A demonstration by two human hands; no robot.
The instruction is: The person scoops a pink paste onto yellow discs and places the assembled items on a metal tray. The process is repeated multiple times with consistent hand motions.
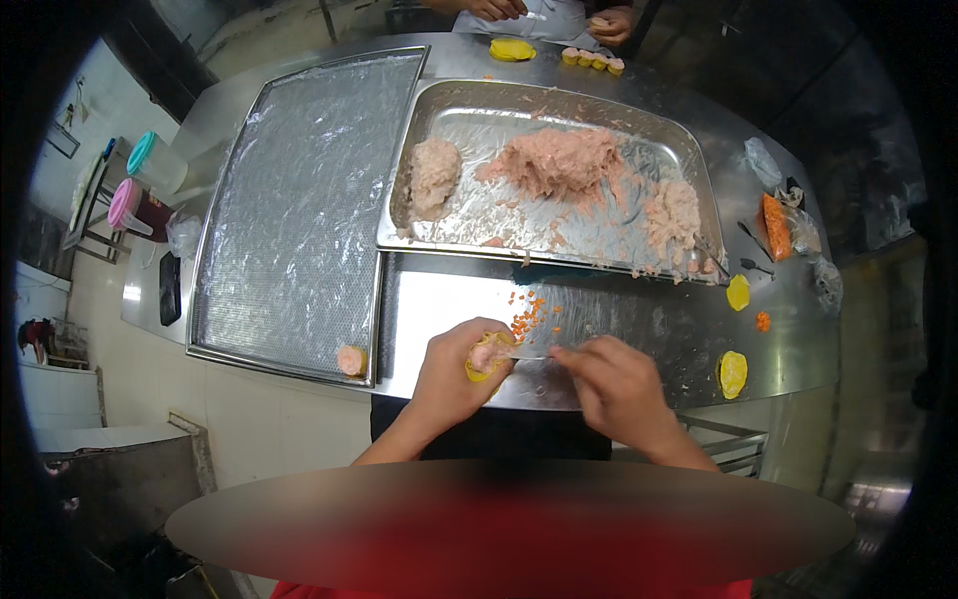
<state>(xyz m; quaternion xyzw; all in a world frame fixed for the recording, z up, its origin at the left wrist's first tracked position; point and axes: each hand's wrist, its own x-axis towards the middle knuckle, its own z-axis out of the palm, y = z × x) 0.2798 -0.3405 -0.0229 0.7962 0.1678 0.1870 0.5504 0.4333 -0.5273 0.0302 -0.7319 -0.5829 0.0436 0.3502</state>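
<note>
My left hand (446, 371) is cupped around a yellow dumpling wrapper (473, 375) with pink minced filling (489, 351) in its mouth. From the right, my right hand (624, 391) grips a thin, flat spreader (530, 353), its tip at the filling. Both hands are at the table's near edge. Just beyond them, orange diced bits (529, 317) lie scattered on the steel. A deep metal pan (454, 247) farther off holds a large mound of pink minced meat (564, 160) and paler heaps at either end.
A wide mesh tray (289, 220) fills the left side, one filled dumpling (351, 360) in its near corner. Yellow wrapper stacks (732, 374), an orange bag (775, 228) and dark utensils lie right. Across the table, a person's hands (497, 10) work near several dumplings (593, 60).
</note>
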